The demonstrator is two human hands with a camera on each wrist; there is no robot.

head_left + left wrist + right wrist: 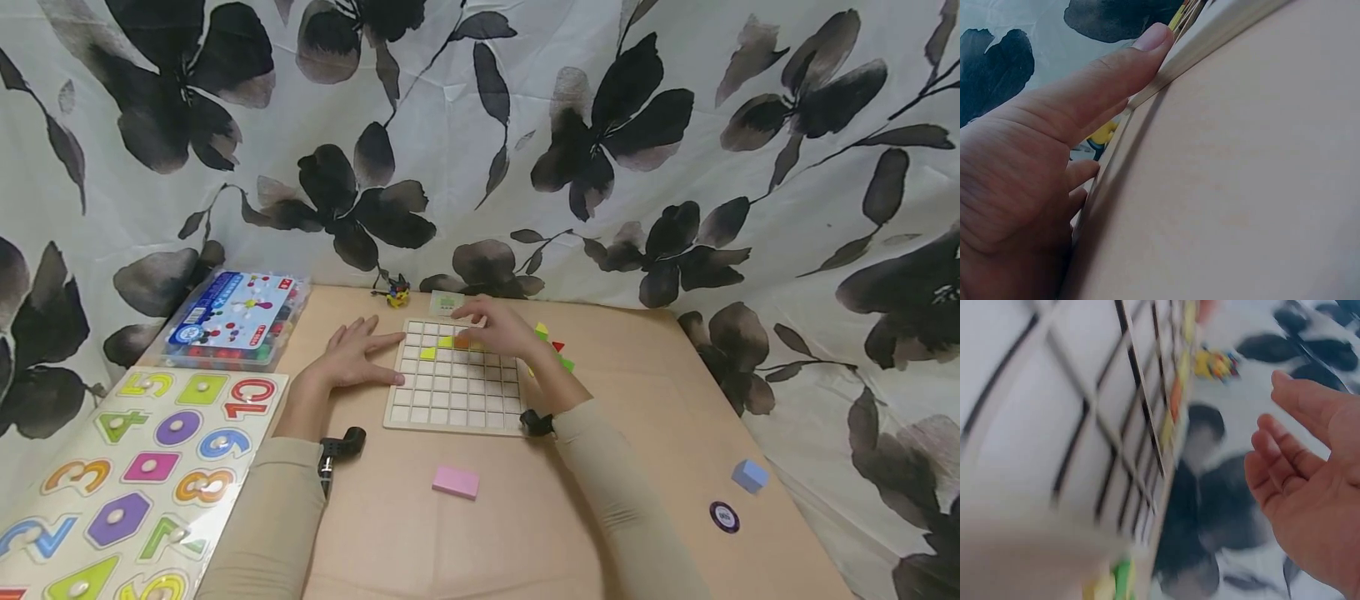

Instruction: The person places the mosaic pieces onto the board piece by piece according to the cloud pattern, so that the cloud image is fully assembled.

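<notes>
A wooden grid board point(457, 392) lies on the tan table. Two yellow pieces point(428, 352) and an orange piece point(461, 342) sit in its upper cells. My left hand point(358, 354) lies flat on the table, fingers straight, touching the board's left edge. In the left wrist view the thumb of that hand point(1072, 125) presses along the board's rim point(1210, 37). My right hand point(497, 329) hovers over the board's upper right cells. The blurred right wrist view shows this hand point(1310, 481) with relaxed fingers and nothing in it, beside the grid point(1054, 425).
Loose yellow-green point(542, 331), red point(557, 345) and green point(567, 364) pieces lie right of the board. A pink block point(455, 482), a blue block point(750, 475) and a purple disc point(724, 517) lie nearer. A number puzzle point(127, 475) and plastic box point(232, 321) sit left.
</notes>
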